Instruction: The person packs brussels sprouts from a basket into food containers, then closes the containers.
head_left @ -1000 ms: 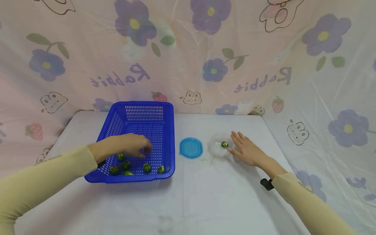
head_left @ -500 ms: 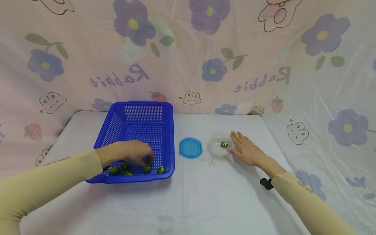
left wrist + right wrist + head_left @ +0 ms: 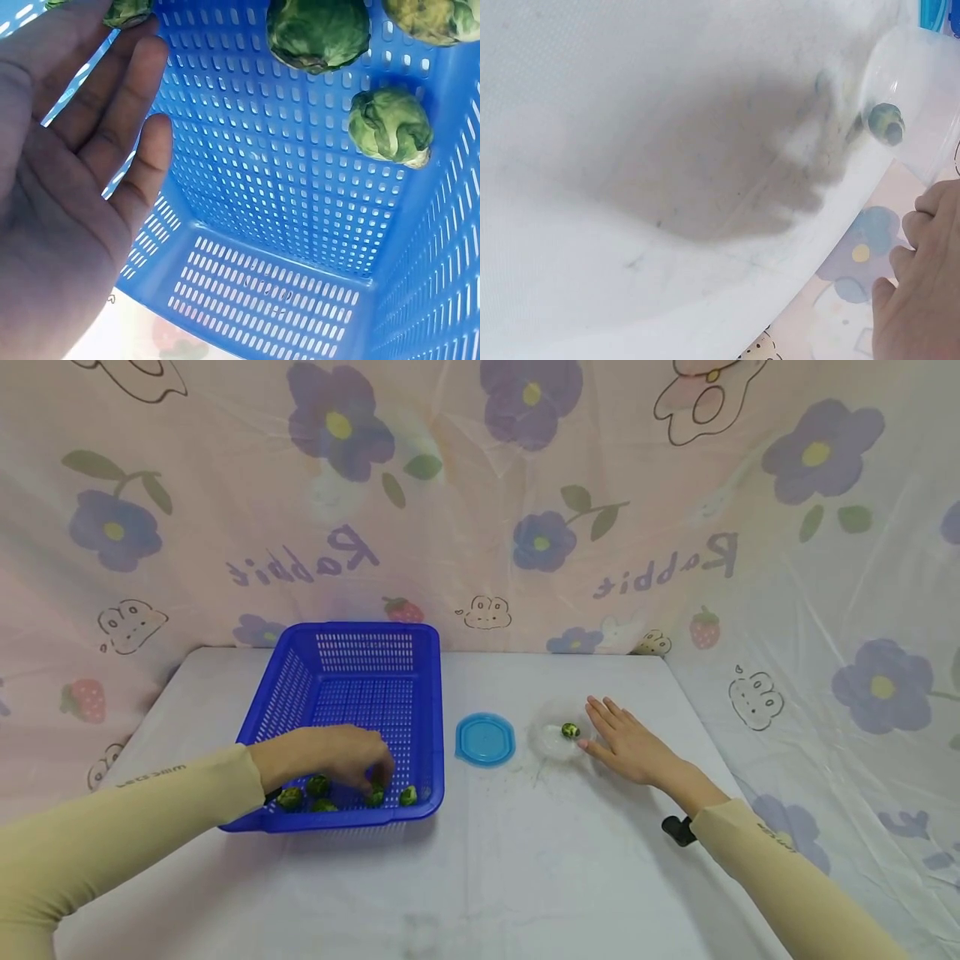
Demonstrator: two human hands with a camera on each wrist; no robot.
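The left hand (image 3: pixel 341 760) is down in the near end of the blue basket (image 3: pixel 352 647), reaching among the sprouts (image 3: pixel 408 795) that lie along its near wall. In the left wrist view the fingers (image 3: pixel 120 112) are straight and a little apart, gripping nothing — one sprout sits at their tips, two more lie just beyond. So the step in hand looks like picking a sprout, with the pinch not yet made. The right hand (image 3: pixel 628 745) lies flat on the bench (image 3: pixel 487 860), fingers straight and relaxed, just beside the clear bowl (image 3: pixel 553 742), which already holds one sprout (image 3: pixel 570 730); whether the thumb touches the bowl I cannot tell.

The next move, as I judge it, calls for curling fingers round a single sprout and lifting it clear over the basket's right wall. That wall is tall and the sprouts are crowded against the near rim, so there is little room for the fingers on that side. Between basket and bowl lies the blue lid (image 3: pixel 485 740) — flat, easily passed over. The bowl is light and near the right hand, which could steady it.
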